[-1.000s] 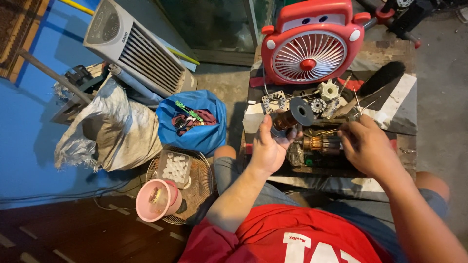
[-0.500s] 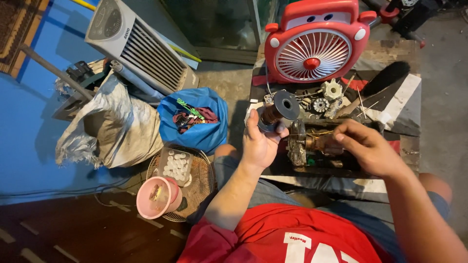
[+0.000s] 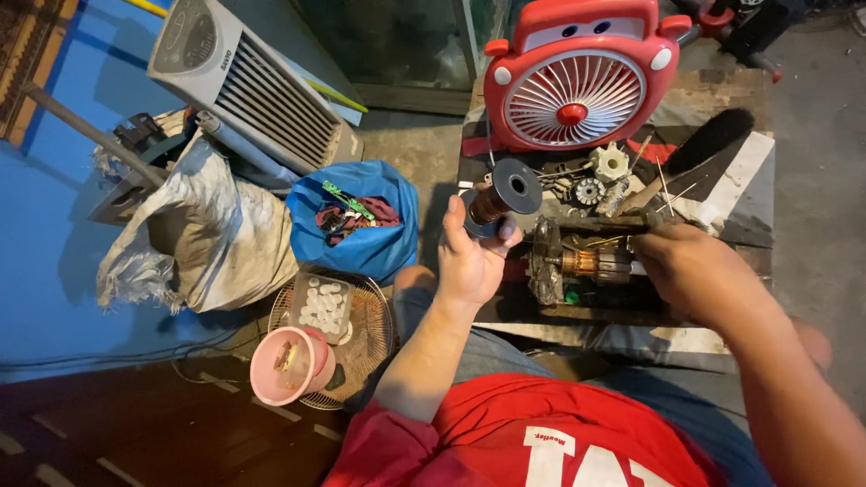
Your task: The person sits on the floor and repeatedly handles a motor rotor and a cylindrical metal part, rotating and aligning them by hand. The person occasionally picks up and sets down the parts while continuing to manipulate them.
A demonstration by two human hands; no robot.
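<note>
On the wooden bench (image 3: 722,90), the left hand (image 3: 469,261) grips a wire spool (image 3: 501,200); its lower end is hidden. Right hand (image 3: 695,271) covers the motor (image 3: 586,263); grip unclear.

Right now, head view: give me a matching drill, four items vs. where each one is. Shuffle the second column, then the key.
1. spool of copper wire
2. red fan
3. pink cup
4. blue bag

A. left of the workbench, beside the grey sack
B. standing at the far edge of the workbench
C. held in the left hand
D. low on the floor, by the round fan grille

Pairs: 1-C, 2-B, 3-D, 4-A
</note>
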